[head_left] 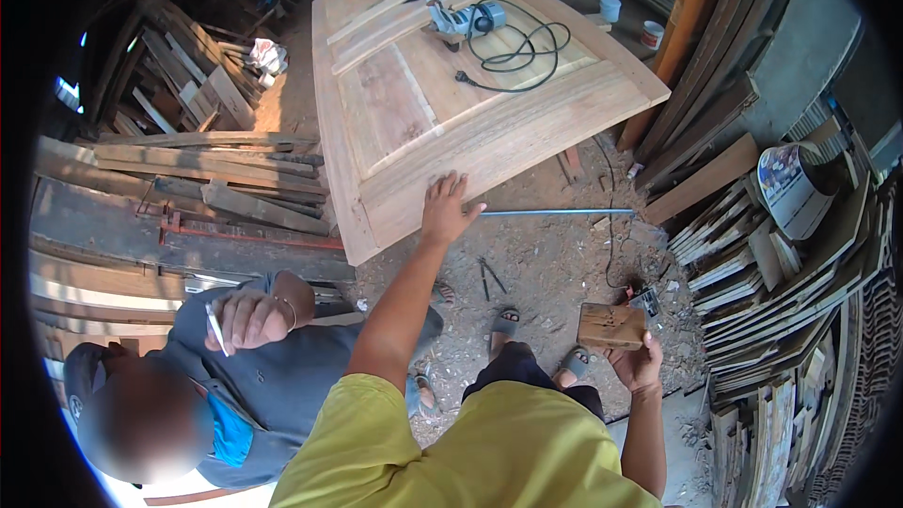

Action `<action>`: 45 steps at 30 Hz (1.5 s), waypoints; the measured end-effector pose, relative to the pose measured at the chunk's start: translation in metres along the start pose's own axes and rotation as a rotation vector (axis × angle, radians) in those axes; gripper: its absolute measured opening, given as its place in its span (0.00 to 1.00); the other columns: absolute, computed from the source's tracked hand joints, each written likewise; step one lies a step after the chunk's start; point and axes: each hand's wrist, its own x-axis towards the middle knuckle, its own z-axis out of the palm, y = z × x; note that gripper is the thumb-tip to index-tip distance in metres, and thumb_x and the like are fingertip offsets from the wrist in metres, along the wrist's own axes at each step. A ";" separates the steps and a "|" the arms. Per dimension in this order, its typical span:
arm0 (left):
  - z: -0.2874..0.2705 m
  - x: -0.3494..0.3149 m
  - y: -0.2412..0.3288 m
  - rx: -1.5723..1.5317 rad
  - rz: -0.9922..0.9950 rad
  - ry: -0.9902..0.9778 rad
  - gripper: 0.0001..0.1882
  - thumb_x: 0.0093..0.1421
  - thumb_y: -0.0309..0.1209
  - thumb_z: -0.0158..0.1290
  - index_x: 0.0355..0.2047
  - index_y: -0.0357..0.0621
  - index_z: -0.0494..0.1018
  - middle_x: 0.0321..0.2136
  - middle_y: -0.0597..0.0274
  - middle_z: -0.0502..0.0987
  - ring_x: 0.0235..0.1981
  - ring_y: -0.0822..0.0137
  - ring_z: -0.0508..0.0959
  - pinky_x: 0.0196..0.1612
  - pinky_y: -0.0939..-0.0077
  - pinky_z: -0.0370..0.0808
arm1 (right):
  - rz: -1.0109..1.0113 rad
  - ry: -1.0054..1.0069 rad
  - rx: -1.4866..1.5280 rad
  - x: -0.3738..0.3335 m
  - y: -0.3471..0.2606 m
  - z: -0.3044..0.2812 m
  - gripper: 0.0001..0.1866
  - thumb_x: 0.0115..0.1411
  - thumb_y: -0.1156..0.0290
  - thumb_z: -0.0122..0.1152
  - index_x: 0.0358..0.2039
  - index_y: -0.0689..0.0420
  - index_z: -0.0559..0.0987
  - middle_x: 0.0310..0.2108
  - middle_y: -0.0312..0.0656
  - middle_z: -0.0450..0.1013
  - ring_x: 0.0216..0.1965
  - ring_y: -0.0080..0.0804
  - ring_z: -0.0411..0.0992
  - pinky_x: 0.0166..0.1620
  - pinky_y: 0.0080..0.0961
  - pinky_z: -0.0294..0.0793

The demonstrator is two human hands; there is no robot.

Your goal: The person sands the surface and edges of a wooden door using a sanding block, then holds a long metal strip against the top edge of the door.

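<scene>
Your left hand [446,210] lies spread on the door's [451,103] near edge; press flat there, away from the sander [459,19] by its far end. Your right hand [637,364] grips the block [611,325] low at your side; hold it firmly.

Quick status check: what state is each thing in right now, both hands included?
Left hand: open, flat on the door's near edge.
Right hand: closed on a wood block.
Door: lying flat, raised off the ground.
Power tool: resting on the door, untouched.
Cord: loosely coiled, plug lying free on the door.
Metal rod: lying on the ground by the left hand.
</scene>
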 end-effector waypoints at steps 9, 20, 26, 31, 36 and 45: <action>-0.007 -0.019 -0.011 -0.024 -0.119 -0.095 0.32 0.61 0.33 0.66 0.66 0.53 0.74 0.70 0.62 0.72 0.68 0.54 0.72 0.71 0.59 0.71 | -0.028 0.183 0.159 -0.060 -0.044 -0.018 0.37 0.73 0.41 0.50 0.70 0.58 0.71 0.64 0.43 0.76 0.54 0.40 0.81 0.46 0.35 0.86; -0.030 0.062 -0.020 0.114 0.123 -0.300 0.17 0.63 0.47 0.64 0.38 0.46 0.80 0.47 0.50 0.79 0.53 0.44 0.79 0.56 0.48 0.78 | -0.264 -0.022 0.368 -0.056 0.007 0.003 0.56 0.45 0.55 0.62 0.77 0.59 0.61 0.74 0.57 0.63 0.73 0.55 0.64 0.70 0.52 0.67; -0.002 0.154 -0.015 0.004 0.629 -0.247 0.31 0.68 0.47 0.60 0.67 0.50 0.72 0.70 0.45 0.64 0.74 0.41 0.59 0.75 0.49 0.59 | -0.353 0.076 0.316 0.033 0.077 0.029 0.57 0.43 0.57 0.60 0.77 0.59 0.60 0.73 0.55 0.64 0.71 0.52 0.67 0.69 0.51 0.68; 0.020 0.201 -0.005 -0.079 1.024 -0.295 0.36 0.70 0.43 0.55 0.76 0.47 0.61 0.76 0.41 0.55 0.76 0.37 0.54 0.77 0.45 0.53 | -0.380 0.334 0.322 0.144 0.155 0.047 0.40 0.72 0.47 0.48 0.76 0.59 0.61 0.70 0.51 0.68 0.69 0.46 0.69 0.69 0.47 0.69; 0.047 0.228 -0.003 -0.176 1.129 -0.324 0.39 0.71 0.47 0.50 0.77 0.42 0.59 0.76 0.36 0.52 0.76 0.35 0.53 0.77 0.42 0.50 | -0.547 0.354 0.449 0.306 0.230 0.077 0.35 0.76 0.49 0.43 0.74 0.59 0.60 0.69 0.49 0.68 0.69 0.43 0.69 0.69 0.46 0.68; 0.059 0.235 -0.007 -0.185 1.107 -0.381 0.40 0.72 0.50 0.46 0.76 0.37 0.58 0.76 0.34 0.51 0.77 0.39 0.52 0.77 0.45 0.49 | -0.672 0.432 0.281 0.417 0.274 0.124 0.32 0.79 0.57 0.38 0.73 0.69 0.57 0.69 0.57 0.63 0.72 0.43 0.59 0.74 0.35 0.51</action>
